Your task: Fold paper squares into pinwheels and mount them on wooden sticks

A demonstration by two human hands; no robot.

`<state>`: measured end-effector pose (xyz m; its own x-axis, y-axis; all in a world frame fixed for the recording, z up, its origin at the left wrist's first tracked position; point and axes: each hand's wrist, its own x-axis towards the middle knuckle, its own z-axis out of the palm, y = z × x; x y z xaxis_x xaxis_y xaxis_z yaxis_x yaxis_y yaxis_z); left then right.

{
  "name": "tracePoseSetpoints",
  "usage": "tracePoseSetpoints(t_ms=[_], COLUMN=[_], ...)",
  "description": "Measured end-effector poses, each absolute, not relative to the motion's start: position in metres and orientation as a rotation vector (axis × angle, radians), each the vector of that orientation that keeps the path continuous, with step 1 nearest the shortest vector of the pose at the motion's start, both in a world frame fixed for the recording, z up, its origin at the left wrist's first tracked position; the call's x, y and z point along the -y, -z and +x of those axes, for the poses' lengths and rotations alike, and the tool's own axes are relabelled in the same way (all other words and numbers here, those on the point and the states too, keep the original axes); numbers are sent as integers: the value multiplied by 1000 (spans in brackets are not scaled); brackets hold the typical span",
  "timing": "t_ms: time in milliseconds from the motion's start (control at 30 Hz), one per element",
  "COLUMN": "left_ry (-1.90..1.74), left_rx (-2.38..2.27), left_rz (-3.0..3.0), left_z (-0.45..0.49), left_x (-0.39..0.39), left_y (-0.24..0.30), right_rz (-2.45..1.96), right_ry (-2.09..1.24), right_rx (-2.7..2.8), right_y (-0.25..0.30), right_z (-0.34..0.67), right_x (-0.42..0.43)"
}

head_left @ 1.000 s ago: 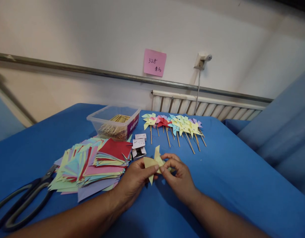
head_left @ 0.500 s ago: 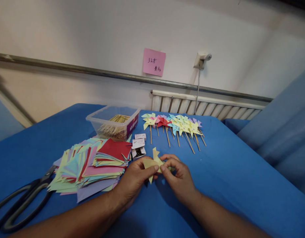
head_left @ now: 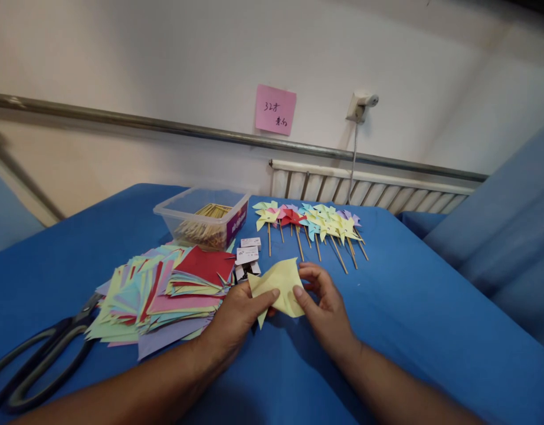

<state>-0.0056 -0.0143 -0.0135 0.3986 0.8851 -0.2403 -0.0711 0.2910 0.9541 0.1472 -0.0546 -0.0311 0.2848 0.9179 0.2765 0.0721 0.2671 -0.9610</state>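
A pale yellow paper piece, cut into from the corners, is spread out between my hands above the blue table. My left hand is closed on its left side, thumb on top and fingers underneath. At its right edge, my right hand has the thumb tip touching the paper, while the curled fingers stand apart from the thumb. Just beyond my left hand are small white boxes, the nearest one open with dark bits inside. A stack of coloured paper squares lies left of my left hand.
Large dark-handled scissors lie at the left. A clear plastic box of thin wooden sticks stands behind the paper stack. Several paper pinwheels on sticks lie at the table's back. A radiator and metal rail run along the wall.
The yellow paper was gathered into a pinwheel shape and has now opened out flatter. My right hand's fingers have loosened and moved slightly right; my left hand keeps its hold.
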Motion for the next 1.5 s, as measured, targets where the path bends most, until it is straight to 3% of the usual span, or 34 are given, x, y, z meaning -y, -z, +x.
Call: tracePoseSetpoints(t_ms=[167,300,667,1500], left_ry=[-677,-544,-586,-640], left_rx=[-886,-898,-849,-840], left_rz=[1128,1201,1145,1153], left_z=[-7,-9,-8,-6], left_x=[16,16,16,19], left_y=[6,5,2,4], right_rz=[-1015,-967,-1166,-810], right_ry=[-1303,-1451,-1314,-1463], right_rx=[994,995,968,643], right_y=[32,34,37,32], right_z=[152,151,148,144], right_x=[50,51,48,50])
